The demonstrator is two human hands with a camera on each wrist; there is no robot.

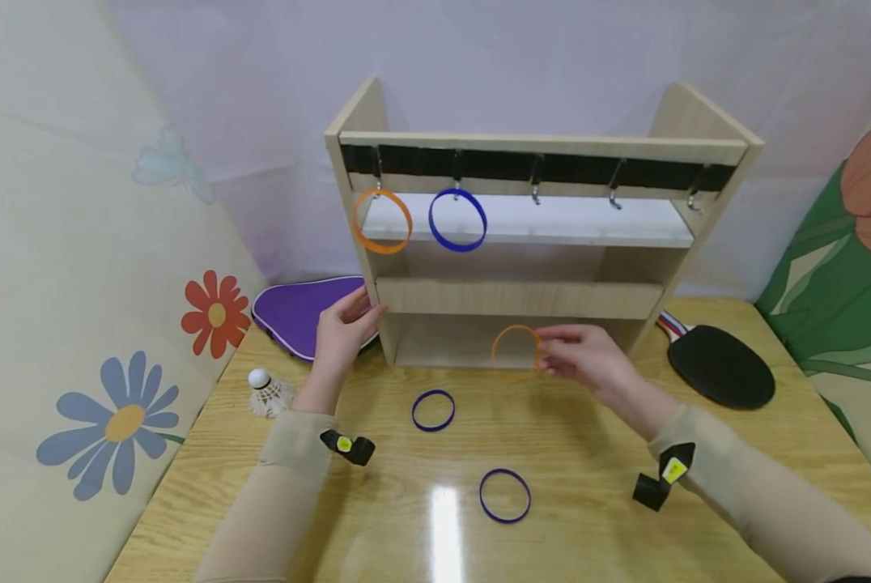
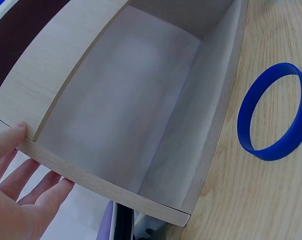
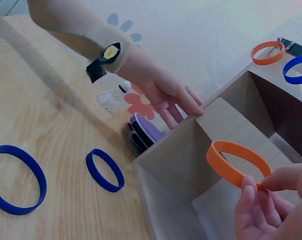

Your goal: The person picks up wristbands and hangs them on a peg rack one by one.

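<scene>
In the head view, my right hand [image 1: 584,360] pinches an orange wristband [image 1: 495,348] between thumb and fingers, in front of the wooden shelf's [image 1: 519,298] bottom opening. The right wrist view shows this band standing out from the fingertips. My left hand [image 1: 344,328] rests on the shelf's left side panel, thumb at its front edge and fairly straight fingers along the outside. Another orange wristband [image 1: 357,230] hangs on the leftmost metal hook, and a blue wristband [image 1: 431,227] hangs on the hook beside it. Two more blue wristbands [image 1: 414,419] [image 1: 482,496] lie on the table.
Several metal hooks [image 1: 614,194] line the black strip on the shelf's top rail. A purple racket case [image 1: 297,312] and a shuttlecock [image 1: 268,393] are at the left. A black table tennis paddle [image 1: 723,368] lies to the right on the wooden table [image 1: 377,518].
</scene>
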